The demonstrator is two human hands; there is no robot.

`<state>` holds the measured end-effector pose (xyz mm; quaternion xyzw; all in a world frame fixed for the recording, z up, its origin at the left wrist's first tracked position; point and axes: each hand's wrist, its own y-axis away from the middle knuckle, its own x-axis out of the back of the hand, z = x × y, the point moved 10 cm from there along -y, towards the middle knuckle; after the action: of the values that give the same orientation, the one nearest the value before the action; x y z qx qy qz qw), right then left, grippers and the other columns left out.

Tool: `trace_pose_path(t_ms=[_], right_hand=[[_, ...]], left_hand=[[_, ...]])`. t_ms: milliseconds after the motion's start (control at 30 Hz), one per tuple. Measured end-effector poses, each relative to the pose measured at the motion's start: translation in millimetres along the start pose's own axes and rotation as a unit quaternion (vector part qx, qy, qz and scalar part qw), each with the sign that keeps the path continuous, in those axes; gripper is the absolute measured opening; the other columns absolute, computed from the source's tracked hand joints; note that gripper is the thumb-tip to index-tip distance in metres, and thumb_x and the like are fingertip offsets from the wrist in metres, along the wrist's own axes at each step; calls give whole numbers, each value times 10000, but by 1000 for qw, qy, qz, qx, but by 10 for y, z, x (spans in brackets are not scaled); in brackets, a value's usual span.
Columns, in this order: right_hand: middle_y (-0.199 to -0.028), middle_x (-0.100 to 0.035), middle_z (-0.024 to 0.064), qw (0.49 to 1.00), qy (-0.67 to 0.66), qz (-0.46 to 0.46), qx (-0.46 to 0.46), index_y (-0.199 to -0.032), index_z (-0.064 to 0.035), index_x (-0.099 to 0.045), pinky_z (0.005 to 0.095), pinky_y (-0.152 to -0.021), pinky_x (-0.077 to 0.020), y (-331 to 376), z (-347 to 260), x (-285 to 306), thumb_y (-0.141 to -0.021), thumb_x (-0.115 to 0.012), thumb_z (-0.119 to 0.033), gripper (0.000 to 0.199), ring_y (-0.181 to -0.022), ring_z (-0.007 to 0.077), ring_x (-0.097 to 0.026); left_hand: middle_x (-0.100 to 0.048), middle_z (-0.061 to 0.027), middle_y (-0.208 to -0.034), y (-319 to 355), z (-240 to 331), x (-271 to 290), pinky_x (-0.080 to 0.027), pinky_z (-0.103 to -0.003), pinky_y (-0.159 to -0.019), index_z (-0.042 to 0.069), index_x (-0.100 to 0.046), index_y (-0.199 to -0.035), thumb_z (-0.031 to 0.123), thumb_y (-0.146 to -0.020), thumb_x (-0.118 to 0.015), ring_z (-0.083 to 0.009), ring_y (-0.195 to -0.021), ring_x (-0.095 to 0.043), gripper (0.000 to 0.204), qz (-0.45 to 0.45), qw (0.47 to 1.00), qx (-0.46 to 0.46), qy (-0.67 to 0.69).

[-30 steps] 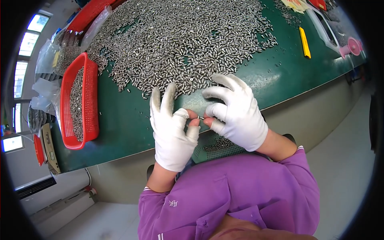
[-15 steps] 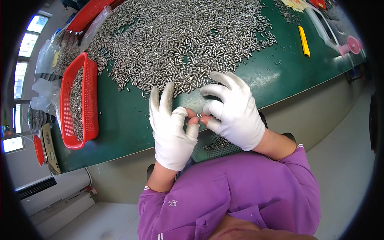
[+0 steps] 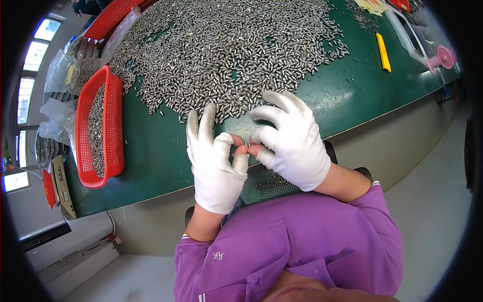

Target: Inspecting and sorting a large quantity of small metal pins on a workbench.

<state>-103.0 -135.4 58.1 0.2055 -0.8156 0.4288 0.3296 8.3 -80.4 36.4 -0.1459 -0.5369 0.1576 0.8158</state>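
Note:
My left hand [image 3: 216, 168] and my right hand [image 3: 297, 143] meet over the near edge of the green table, both in white gloves with bare thumb and index fingertips. Between those fingertips is a small shiny metal piece [image 3: 247, 145], mostly covered by the fingers. Each hand pinches it from its own side, while the other gloved fingers stretch toward the pile. Just beyond them spreads a large heap of small silver metal pins [image 3: 226, 65]. Below my hands, a green mesh basket [image 3: 274, 190] holds more small metal parts.
A red plastic basket [image 3: 115, 131] of metal parts stands on the table's left side, beside clear plastic bags [image 3: 58, 113]. A scale [image 3: 63, 186] sits at the left edge. Far right are a yellow-handled tool [image 3: 383, 52] and a pink fan-like object [image 3: 443, 57].
Both hands have shifted very slightly left, and the fingertips have drawn closer together around the small metal piece. Less of it shows now.

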Motion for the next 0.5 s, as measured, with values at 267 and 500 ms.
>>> trace_pose_path(t_ms=[267, 500], right_hand=[[-1099, -662, 66, 1000, -26, -1, -10, -771, -95, -693, 507, -976, -482, -10, 22, -17, -677, -809, -226, 199, -1188, 359, -580], [-1160, -634, 60, 998, -55, -22, -7, -839, -132, -631, 530, -991, -483, 0, -5, -42, -659, -821, -137, 262, -1218, 379, -570]], left_hand=[[-463, -237, -1514, -3, -14, -21, -357, -624, -1117, 88, -588, -955, 83, -756, -781, -570, -1410, -364, 277, -13, 1000, 0, 17], [-461, -216, -1528, 9, -32, 13, -353, -611, -1130, 110, -587, -930, 80, -733, -804, -564, -1414, -362, 295, -25, 999, 9, 43]])
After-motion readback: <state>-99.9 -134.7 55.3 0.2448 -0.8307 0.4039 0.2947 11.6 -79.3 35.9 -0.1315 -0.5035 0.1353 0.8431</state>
